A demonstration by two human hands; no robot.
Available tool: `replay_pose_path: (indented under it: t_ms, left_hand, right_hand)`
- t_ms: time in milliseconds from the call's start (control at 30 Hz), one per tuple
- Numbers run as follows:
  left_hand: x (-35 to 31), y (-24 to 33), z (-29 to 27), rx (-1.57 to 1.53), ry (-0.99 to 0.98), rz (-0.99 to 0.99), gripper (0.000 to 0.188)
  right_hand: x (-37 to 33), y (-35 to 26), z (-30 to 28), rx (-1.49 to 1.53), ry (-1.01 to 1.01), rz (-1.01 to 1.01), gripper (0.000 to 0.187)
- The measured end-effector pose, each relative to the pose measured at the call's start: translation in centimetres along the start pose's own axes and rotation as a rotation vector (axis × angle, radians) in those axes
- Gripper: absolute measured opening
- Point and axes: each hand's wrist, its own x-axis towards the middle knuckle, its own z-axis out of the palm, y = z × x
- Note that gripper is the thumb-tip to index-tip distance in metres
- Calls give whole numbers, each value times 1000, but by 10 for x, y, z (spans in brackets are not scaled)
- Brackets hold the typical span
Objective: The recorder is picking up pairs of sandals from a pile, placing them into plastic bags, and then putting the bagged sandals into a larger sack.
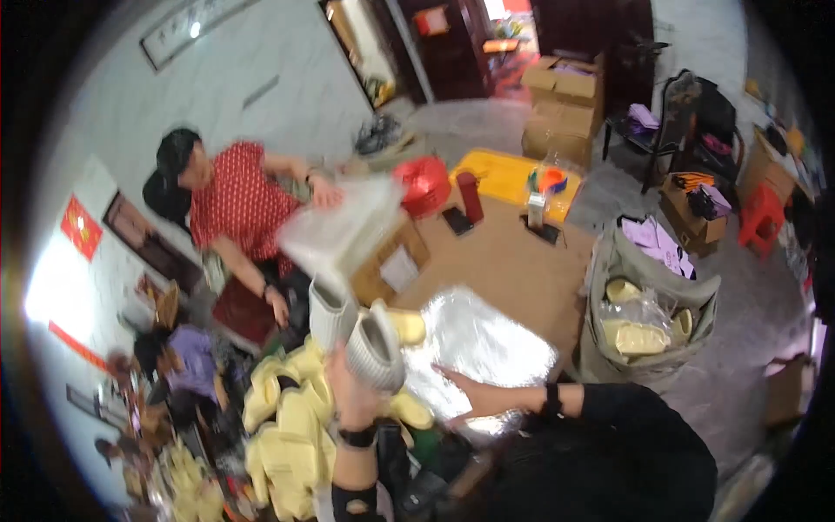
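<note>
My left hand [350, 396] is raised and closed round a pair of pale grey-white ribbed slippers [374, 350]; one stands beside the other, open ends up. The hand is blurred, and the slippers cover part of its fingers. My right hand [474, 396] lies with fingers stretched out over a shiny silver sheet or bag [478, 335] on the brown table [513, 274]. Below and left of the held pair is a heap of pale yellow foam slippers [291, 448]. Another pale yellow slipper [407, 326] touches the silver sheet's left edge.
Across the table, a person in red [235, 187] handles clear plastic bags [344, 222] on a carton [391, 261]. A red plastic bundle [424, 185], phone [457, 221] and yellow board [496, 178] lie beyond. A large sack [648, 370] stands right, cartons [561, 130] behind.
</note>
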Motion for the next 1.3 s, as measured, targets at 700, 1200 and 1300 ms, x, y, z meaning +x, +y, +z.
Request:
replay_pose_path:
  t_ms: [700, 1200, 1300]
  left_hand:
    - [-113, -220, 209, 29, 79, -665, 28]
    - [-205, -270, 166, 1160, -477, -299, 43]
    - [-201, -260, 164, 1285, -622, -282, 49]
  right_hand:
    - [-42, 213, -131, -28, 373, 257, 51]
    - [-17, 242, -67, -537, -92, 438, 26]
    - [-20, 242, -59, -596, -212, 350, 35]
